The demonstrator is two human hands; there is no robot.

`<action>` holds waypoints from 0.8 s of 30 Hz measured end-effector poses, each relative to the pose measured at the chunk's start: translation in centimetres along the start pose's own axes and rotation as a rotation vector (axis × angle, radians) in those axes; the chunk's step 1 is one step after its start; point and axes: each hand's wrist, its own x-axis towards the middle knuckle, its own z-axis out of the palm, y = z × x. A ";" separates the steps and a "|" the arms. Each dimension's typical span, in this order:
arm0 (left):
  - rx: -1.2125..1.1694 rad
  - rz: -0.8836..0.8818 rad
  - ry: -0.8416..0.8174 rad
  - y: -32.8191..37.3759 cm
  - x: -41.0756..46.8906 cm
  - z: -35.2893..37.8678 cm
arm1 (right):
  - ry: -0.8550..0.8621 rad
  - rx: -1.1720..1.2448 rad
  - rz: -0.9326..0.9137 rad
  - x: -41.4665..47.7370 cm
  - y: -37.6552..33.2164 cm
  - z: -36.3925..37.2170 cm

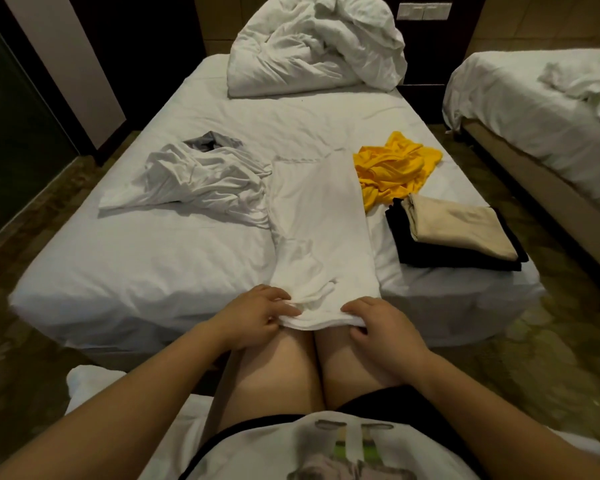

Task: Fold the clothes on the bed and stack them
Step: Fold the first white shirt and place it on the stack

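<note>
A white garment (321,230), folded into a long narrow strip, lies down the middle of the bed (174,251) and hangs over its near edge onto my knees. My left hand (257,315) pinches its near left corner. My right hand (378,323) pinches the near right corner. A crumpled white garment (194,181) with a grey piece under it lies to the left. A crumpled yellow garment (392,169) lies to the right. Near the bed's right front corner sits a stack: a folded beige garment (461,230) on a folded black one (440,256).
A bunched white duvet (319,46) fills the head of the bed. A second bed (548,109) stands to the right across a narrow floor aisle. A dark wall and glass panel run along the left. I sit at the foot of the bed.
</note>
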 end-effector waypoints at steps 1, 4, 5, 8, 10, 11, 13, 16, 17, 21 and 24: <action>0.002 -0.012 0.001 -0.1 -0.1 -0.1 | 0.036 0.032 0.022 -0.3 0.4 -0.1; 0.013 -0.017 0.026 -0.5 0.2 -0.2 | 0.091 0.158 0.103 -0.7 2.0 -0.5; 0.041 -0.021 0.008 -0.4 0.4 -0.3 | 0.098 0.197 0.130 -0.8 2.5 -0.6; 0.181 -0.005 -0.086 -0.2 1.1 -0.5 | 0.124 0.307 0.195 -0.9 3.5 -0.5; 0.238 0.002 -0.108 0.1 1.6 -0.8 | 0.138 0.367 0.209 -1.0 3.7 -0.3; 0.242 -0.002 -0.106 0.2 1.8 -1.0 | 0.154 0.394 0.212 -1.0 3.7 -0.1; 0.226 -0.021 -0.076 0.3 2.1 -1.4 | 0.196 0.419 0.213 -1.0 3.8 0.0; 0.210 -0.038 -0.051 0.7 1.4 -2.0 | 0.257 0.336 0.170 -1.0 3.9 -0.4; 0.209 -0.052 -0.041 0.9 1.0 -2.0 | 0.277 0.284 0.133 -1.1 3.9 -0.6; 0.249 -0.244 0.091 0.9 -1.0 -1.7 | 0.278 0.106 0.009 -1.5 3.6 -1.8; 0.287 -0.243 0.049 0.4 -2.0 -0.6 | 0.232 0.088 0.022 -2.2 3.2 -2.0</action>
